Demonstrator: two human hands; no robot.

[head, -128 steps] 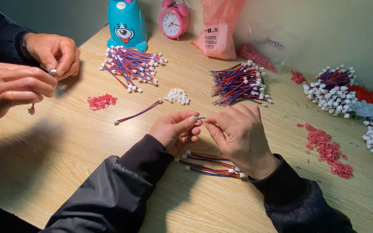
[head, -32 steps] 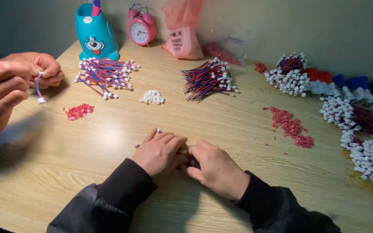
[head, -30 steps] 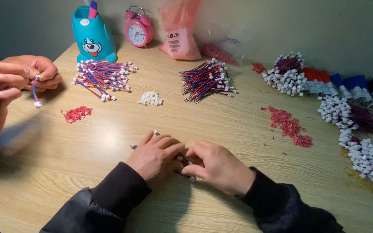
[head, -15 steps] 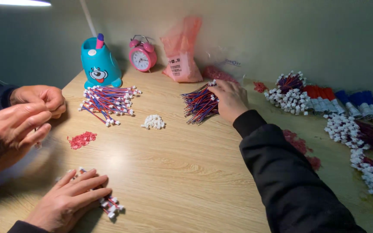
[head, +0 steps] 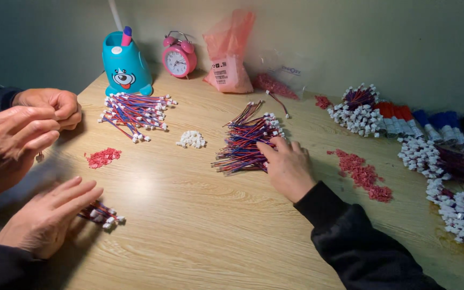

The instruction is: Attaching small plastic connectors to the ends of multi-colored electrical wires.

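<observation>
1. At the centre of the frame, a loose pile of thin red, blue and purple wires (head: 245, 145) lay on the table; the wires ended in small white connectors. Their long axis ran from lower left to upper right, and the white ends clustered at the upper right.
2. The person's right hand (head: 288, 167) rested palm down on the lower right edge of that pile, fingers spread and touching the wires. Whether any wire was pinched between them could not be told.
3. The person's left hand (head: 46, 217) lay flat and open at the lower left, covering part of a small bundle of finished wires (head: 102, 215), whose white ends stuck out to the right. It pressed rather than gripped.
4. Both arms wore dark sleeves.
5. At the left edge, a co-worker's two hands (head: 25, 134) were held together above the table.
6. Between the hands and the back wall lay a second fanned pile of wires (head: 135, 113), a small heap of white connectors (head: 191, 139) and a little heap of red bits (head: 103, 157).
7. Another scatter of red bits (head: 363, 174) lay to the right of the right hand.
8. Along the right edge, many bunches of white-tipped wires (head: 436, 166) were lined up.
9. At the back stood a blue cartoon-faced pen holder (head: 124, 67), a pink alarm clock (head: 179, 56) and a pink plastic bag (head: 227, 53).
10. The surface was a pale wood-grain table (head: 200, 231), brightly lit, set against a plain grey-green wall.
</observation>
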